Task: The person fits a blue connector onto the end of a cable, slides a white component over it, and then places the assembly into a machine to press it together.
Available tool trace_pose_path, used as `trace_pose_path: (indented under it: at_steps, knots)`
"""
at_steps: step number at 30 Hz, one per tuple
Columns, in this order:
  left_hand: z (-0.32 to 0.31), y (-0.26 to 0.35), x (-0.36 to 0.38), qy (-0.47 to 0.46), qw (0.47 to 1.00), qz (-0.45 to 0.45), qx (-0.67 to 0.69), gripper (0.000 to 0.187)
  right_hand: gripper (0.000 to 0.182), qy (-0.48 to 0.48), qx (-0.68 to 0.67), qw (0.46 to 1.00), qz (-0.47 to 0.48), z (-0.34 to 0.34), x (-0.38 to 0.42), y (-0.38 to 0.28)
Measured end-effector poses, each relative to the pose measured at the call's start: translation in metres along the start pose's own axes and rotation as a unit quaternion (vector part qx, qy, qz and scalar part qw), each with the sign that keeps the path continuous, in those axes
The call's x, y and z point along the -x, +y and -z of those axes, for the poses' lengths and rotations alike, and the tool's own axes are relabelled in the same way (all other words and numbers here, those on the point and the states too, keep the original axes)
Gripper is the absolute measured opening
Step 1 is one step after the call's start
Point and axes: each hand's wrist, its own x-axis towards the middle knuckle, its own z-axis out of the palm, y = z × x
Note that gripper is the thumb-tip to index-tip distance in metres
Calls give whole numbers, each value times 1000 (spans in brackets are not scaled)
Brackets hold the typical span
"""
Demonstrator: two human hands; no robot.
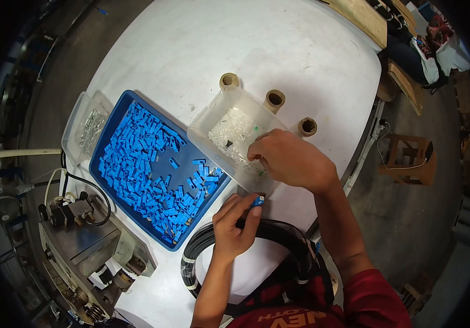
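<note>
Between the thumb and fingers of my left hand is a small blue part, held just below the near corner of a clear plastic bin. My right hand reaches over that bin's right side, its fingers curled down toward small white pieces; whatever its fingertips hold is hidden. Left of the bin stands a blue tray filled with many blue parts. A coil of black cable lies below and around my left hand.
Three cardboard tubes, one at the top, one in the middle and one at the right, stand behind the bin. A metal machine is at the lower left. A clear container lies left of the tray. Another person is at the upper right.
</note>
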Motion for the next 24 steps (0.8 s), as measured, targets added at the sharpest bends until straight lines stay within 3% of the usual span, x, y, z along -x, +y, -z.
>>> trace_pose_path:
  at_steps: [6, 15, 18, 21, 24]
  knots:
    - [2, 1, -1, -12, 1000, 10, 21, 27, 15, -33, 36, 998, 35, -10, 2, -2]
    - [2, -4, 3, -15, 1000, 21, 9, 25, 6, -31, 34, 999, -3, -14, -1, -2]
    - [1, 1, 2, 3, 998, 53, 20, 26, 7, -19, -25, 999, -12, -6, -1, -5]
    - [-2, -4, 5, 29, 998, 51, 27, 25, 9, 33, -133, 989, 49, 9, 5, -12]
    - [3, -8, 8, 3, 999, 43, 11, 18, 10, 47, -214, 974, 52, 21, 15, -21]
